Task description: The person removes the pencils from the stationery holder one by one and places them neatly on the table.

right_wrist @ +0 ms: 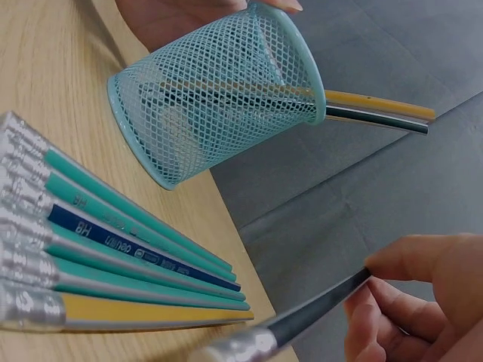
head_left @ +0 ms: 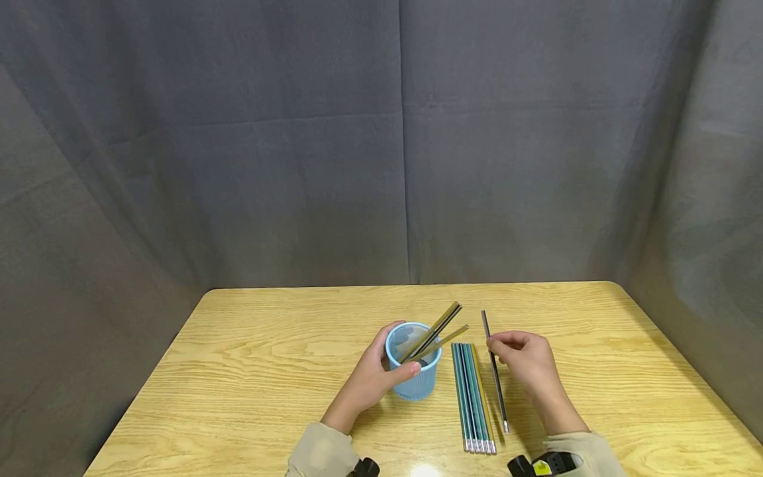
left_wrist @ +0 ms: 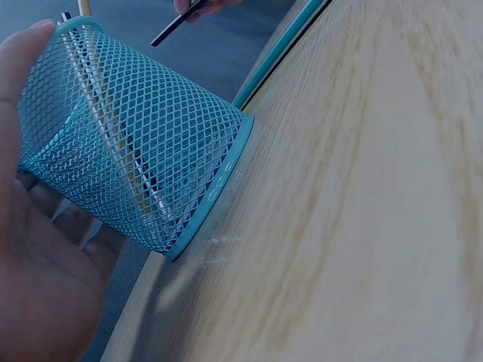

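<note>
Tabletop (head_left: 268, 351): navy pencil (right_wrist: 143, 250), seemingly "HB"

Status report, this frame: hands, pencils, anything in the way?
Left hand grips blue mesh cup, several pencils leaning in it. Right hand pinches dark pencil, outside cup. Flat pencil row lies between; no obstruction seen above it.

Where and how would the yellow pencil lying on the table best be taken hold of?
Probably mid-shaft, pinched from above and the right: the yellow pencil lies flat, a teal pencil close along its left side, while bare table shows along its right. The right hand would first need to be free of the dark pencil it pinches.
</note>
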Motion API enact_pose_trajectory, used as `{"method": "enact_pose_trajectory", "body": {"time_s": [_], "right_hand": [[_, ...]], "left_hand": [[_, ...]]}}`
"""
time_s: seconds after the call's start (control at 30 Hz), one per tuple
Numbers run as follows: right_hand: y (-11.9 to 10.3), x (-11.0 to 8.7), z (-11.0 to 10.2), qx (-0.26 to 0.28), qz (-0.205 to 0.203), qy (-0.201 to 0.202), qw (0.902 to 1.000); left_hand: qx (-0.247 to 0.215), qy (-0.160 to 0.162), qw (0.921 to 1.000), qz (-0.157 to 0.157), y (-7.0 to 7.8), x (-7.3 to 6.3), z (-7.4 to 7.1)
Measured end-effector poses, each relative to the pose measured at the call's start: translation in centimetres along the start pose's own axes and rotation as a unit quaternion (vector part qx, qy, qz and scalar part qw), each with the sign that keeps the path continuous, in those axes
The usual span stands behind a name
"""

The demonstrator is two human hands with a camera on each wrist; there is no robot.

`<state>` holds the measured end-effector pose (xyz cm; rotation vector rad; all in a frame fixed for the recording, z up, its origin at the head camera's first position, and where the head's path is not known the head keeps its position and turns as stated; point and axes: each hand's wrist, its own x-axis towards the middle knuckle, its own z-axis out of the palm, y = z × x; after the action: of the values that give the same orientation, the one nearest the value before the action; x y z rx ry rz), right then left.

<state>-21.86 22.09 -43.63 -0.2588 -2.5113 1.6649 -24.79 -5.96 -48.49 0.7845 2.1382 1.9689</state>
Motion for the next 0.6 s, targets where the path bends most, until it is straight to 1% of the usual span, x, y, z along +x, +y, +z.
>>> {"method": "enact_pose_trajectory", "body": {"time_s": [0.37, 0.6], "right_hand": [[0.9, 0.2, 0.2, -0.024, 0.006, -0.011, 0.9996], [1.3, 0.3, 0.4, -0.033, 0.012, -0.017, 0.9992]], "left_hand": [[-0.003, -0.001, 1.0, 0.002, 0.2, 0.0, 0.0], [-0.002, 0.001, 1.0, 0.002, 0.0, 0.0, 0.0]]}}
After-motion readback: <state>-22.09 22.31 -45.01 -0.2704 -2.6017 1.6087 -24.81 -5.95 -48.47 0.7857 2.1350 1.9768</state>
